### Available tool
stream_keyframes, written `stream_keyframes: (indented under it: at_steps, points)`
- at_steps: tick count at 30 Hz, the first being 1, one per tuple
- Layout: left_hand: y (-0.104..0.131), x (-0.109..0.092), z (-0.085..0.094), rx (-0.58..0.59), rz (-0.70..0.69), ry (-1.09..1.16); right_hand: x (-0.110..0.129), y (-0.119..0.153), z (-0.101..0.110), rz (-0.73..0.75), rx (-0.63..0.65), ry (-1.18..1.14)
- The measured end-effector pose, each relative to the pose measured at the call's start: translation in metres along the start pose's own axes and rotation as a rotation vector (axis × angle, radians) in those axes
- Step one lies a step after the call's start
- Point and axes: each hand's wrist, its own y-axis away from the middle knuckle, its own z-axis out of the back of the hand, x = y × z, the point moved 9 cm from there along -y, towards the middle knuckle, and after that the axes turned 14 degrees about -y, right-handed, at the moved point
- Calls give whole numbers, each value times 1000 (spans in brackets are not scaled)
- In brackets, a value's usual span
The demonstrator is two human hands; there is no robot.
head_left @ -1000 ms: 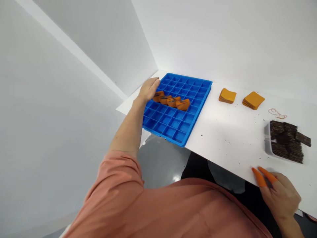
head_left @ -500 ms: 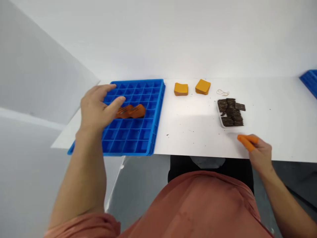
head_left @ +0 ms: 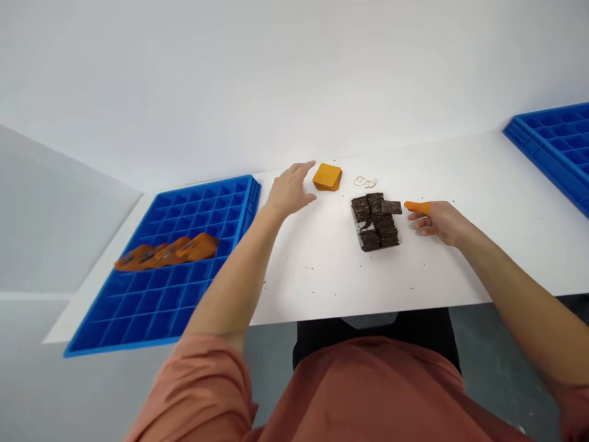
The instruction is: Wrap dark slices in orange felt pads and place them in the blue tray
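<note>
My left hand (head_left: 291, 189) is open over the table, thumb and fingers apart, just left of a stack of yellow-orange square pieces (head_left: 327, 175). It mostly covers a second yellow stack behind it. My right hand (head_left: 439, 221) is open too, with orange coverings on at least one digit. Its orange tip is close to a dark brown flat piece (head_left: 392, 207) that sticks out from a shallow white tray (head_left: 358, 228). Packed upright in that tray are bundles of thin dark brown pieces (head_left: 385, 229). I cannot tell whether the fingertip touches the piece.
At the left lies a blue compartment tray (head_left: 151, 307) with a row of orange-brown pieces (head_left: 197, 247) across it. Another blue compartment tray (head_left: 552, 147) is at the right. Thin pale loops (head_left: 366, 182) lie behind the white tray, near the wall. Dark crumbs dot the white table.
My left hand has moved right, from over the blue tray to the yellow stacks. My right hand has come up beside the dark pieces and its fingers have spread. The view has shifted right.
</note>
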Motion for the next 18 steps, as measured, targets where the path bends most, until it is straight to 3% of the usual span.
stream_keyframes:
  at_steps: [3,7,12,15,18]
  points:
    - [-44,-3,-28,142,56,111,11,-16,-2,63,56,43]
    - [-74,-6,-56,215,264,205,35,-32,11,250,15,-53]
    - [-90,-16,-81,211,349,78,39,-36,22,307,-62,-110]
    - [-94,-16,-84,202,339,59,40,-35,20,324,-35,-130]
    - [-82,-17,-82,209,332,40,38,-35,21,320,-20,-142]
